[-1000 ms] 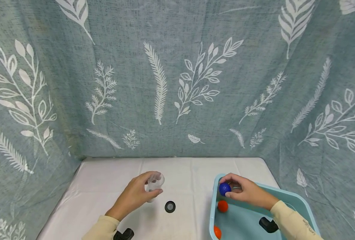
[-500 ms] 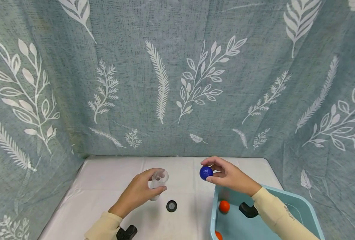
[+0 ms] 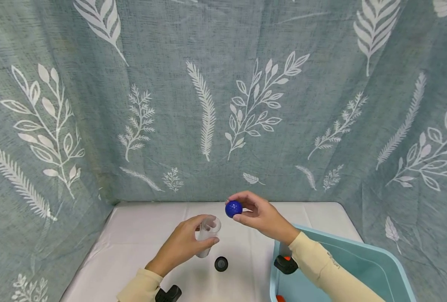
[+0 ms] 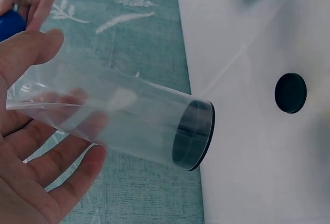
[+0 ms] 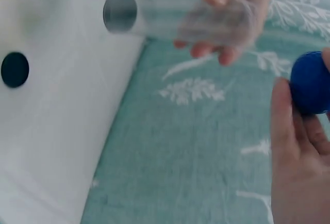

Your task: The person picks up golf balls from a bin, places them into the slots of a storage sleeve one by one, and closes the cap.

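My left hand grips a clear plastic tube near its uncovered top end. A black cap closes the tube's bottom, and the inside looks bare in the left wrist view. To the right and slightly above, my right hand pinches a shiny blue ball between thumb and fingers. In the head view the ball is a short way from the tube's mouth, apart from it. Below the tube, a round black lid lies on the white table.
A light blue bin stands at the right of the table, under my right forearm. Orange-red balls lie inside it, partly hidden by the bin wall and wrist camera. A grey-green leaf-print cloth hangs behind the table.
My right hand has lifted the blue ball out of the bin and carried it left toward the tube. The left hand, still gripping the tube, has shifted slightly right in view.
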Demonstrator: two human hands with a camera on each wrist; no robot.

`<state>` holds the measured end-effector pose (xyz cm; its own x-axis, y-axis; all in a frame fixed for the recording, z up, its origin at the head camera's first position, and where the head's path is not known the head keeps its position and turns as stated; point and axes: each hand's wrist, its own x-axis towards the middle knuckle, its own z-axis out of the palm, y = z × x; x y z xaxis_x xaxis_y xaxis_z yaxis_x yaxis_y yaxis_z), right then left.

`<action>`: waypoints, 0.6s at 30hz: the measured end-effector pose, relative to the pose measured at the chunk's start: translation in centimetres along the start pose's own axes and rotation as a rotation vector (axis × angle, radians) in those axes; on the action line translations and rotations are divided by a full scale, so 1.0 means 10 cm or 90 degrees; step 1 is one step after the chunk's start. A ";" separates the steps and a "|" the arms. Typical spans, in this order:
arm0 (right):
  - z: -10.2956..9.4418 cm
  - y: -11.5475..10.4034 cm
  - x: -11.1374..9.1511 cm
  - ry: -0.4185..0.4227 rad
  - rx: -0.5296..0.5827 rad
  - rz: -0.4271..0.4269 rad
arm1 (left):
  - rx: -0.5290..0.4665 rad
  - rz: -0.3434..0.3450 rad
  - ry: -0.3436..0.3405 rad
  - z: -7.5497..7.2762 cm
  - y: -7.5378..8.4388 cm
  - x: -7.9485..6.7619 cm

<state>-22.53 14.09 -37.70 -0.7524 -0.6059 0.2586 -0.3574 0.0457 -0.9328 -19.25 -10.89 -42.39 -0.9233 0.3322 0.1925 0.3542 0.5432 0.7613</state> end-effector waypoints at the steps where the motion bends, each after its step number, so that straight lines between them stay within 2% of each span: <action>1: 0.04 -0.04 0.02 0.005 -0.009 -0.002 | 0.004 0.002 0.002 0.00 0.00 0.00; 4: 0.16 -0.13 0.08 0.013 -0.051 -0.020 | 0.001 0.012 -0.003 -0.01 0.01 0.01; 11: 0.36 -0.04 0.12 -0.002 -0.099 -0.057 | 0.012 0.035 0.009 0.00 0.03 0.02; 18: 0.43 0.03 0.10 -0.027 -0.069 -0.089 | 0.031 0.053 0.023 -0.02 0.04 0.01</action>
<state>-21.01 10.09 -38.83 -0.6680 -0.6452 0.3709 -0.5163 0.0429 -0.8553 -19.27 -10.79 -41.93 -0.8946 0.3504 0.2774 0.4365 0.5516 0.7108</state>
